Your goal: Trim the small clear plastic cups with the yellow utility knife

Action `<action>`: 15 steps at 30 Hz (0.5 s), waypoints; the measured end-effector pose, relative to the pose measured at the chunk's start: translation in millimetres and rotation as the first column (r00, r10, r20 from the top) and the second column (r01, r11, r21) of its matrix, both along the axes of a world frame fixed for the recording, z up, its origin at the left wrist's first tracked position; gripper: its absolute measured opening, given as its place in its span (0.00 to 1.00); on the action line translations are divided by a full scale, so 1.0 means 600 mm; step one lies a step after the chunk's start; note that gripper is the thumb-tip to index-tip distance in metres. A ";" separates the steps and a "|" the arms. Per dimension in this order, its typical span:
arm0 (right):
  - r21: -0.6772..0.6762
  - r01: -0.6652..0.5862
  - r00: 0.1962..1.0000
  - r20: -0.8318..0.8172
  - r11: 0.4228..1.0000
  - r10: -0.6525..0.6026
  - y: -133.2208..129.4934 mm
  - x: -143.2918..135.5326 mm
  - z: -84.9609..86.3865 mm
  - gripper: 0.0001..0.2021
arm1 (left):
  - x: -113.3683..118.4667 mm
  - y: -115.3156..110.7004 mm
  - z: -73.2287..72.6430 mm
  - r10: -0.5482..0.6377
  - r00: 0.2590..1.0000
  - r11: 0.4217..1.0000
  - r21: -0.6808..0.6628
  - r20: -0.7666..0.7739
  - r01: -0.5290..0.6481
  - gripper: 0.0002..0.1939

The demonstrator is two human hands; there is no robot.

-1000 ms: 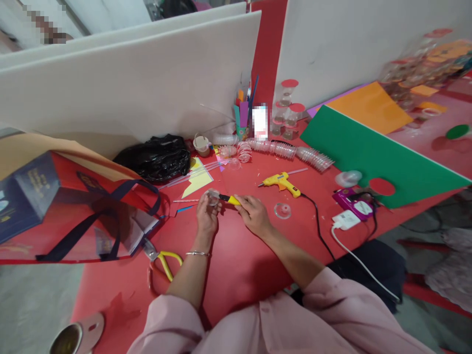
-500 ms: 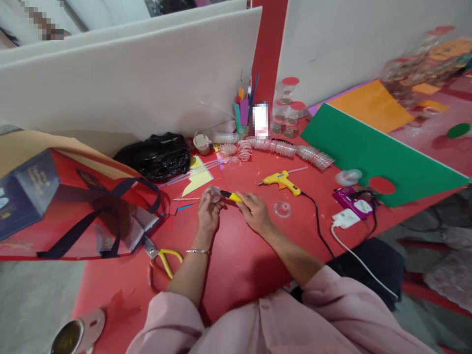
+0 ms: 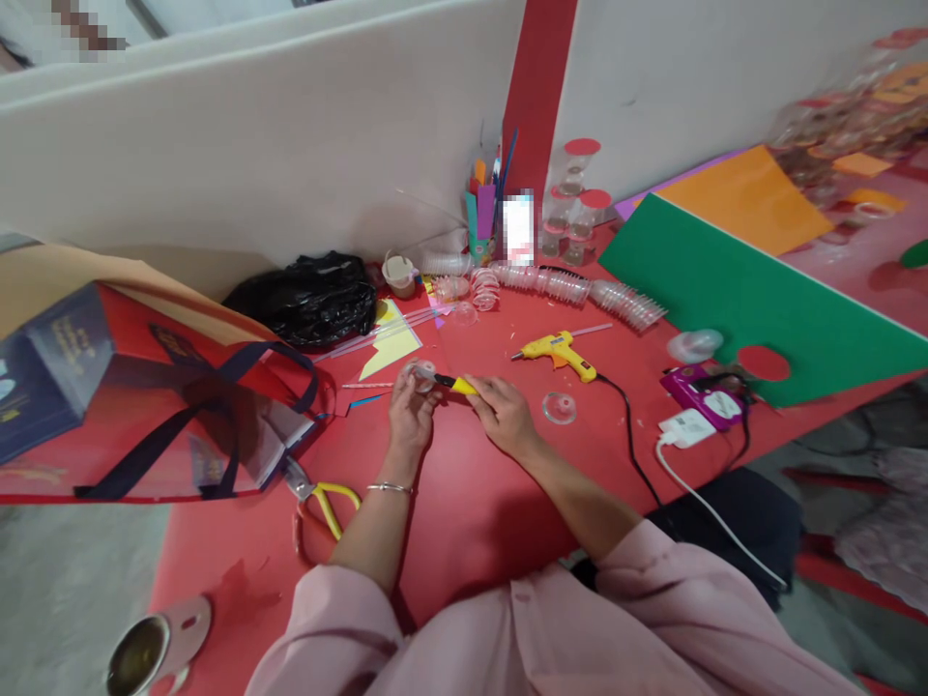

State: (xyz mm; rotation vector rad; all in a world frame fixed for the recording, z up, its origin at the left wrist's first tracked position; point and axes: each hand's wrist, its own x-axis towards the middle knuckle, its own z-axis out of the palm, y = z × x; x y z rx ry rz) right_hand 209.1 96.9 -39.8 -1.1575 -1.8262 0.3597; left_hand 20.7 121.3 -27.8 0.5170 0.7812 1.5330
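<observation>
Over the middle of the red table (image 3: pixel 464 522), my left hand (image 3: pixel 411 416) holds a small clear plastic cup (image 3: pixel 421 373). My right hand (image 3: pixel 502 414) grips a yellow tool with a black front part (image 3: pixel 455 384). Its dark end meets the cup's right side; the exact tip is hidden. To the right of my right hand lies a clear round plastic piece (image 3: pixel 559 408). A yellow glue gun (image 3: pixel 558 354) rests on the table beyond it, its black cord running toward the table's right edge.
Scissors (image 3: pixel 319 503) lie left of my left forearm, near a large red and blue bag (image 3: pixel 166 396). Behind are a black plastic bag (image 3: pixel 311 300) and rows of clear cups (image 3: pixel 543 282). A green board (image 3: pixel 754 300) and purple power strip (image 3: pixel 703 398) sit right; a mug (image 3: pixel 159 648), front left.
The camera view has shifted slightly, moving the surroundings a little right in the picture. Both hands keep their holds, with the tool still at the cup.
</observation>
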 end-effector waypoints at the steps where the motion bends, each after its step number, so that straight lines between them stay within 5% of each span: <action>1: -0.007 -0.001 1.000 0.009 1.000 0.001 0.000 -0.001 0.000 0.19 | -0.001 0.000 -0.001 0.000 1.000 1.000 -0.004 0.007 0.000 0.18; 15: 0.059 0.173 0.983 0.047 0.983 -0.176 0.009 0.013 -0.004 0.20 | -0.006 0.004 -0.003 -0.008 0.997 0.998 -0.059 0.071 0.012 0.19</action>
